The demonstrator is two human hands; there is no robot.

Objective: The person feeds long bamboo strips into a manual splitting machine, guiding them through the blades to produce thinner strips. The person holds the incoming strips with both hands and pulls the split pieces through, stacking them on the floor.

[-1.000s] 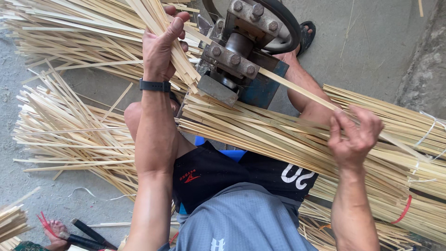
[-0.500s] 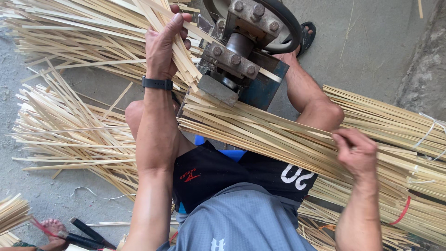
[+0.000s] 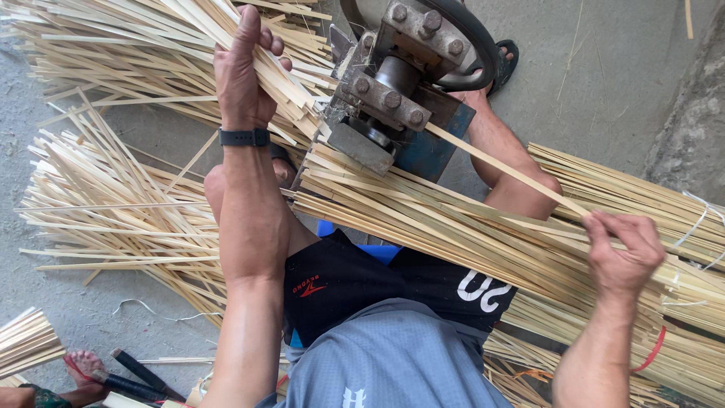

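head | left hand point(image 3: 243, 72) clamps split strips point(image 3: 189, 30) clear of machine point(image 3: 396, 94) | right hand point(image 3: 623, 249) pinches one strip point(image 3: 498, 166), aligned to feed slot

Grey concrete floor point(image 3: 619, 91), scuffed. Loose pale bamboo slats point(image 3: 113, 211) fanned out left of knee. Small slat bundle end point(image 3: 26, 340) at lower left edge. Dark sandal point(image 3: 507, 64) behind machine wheel. Another person's foot in red-strapped sandal point(image 3: 83, 370), bottom left, beside dark sticks point(image 3: 140, 374), possibly tool handles.
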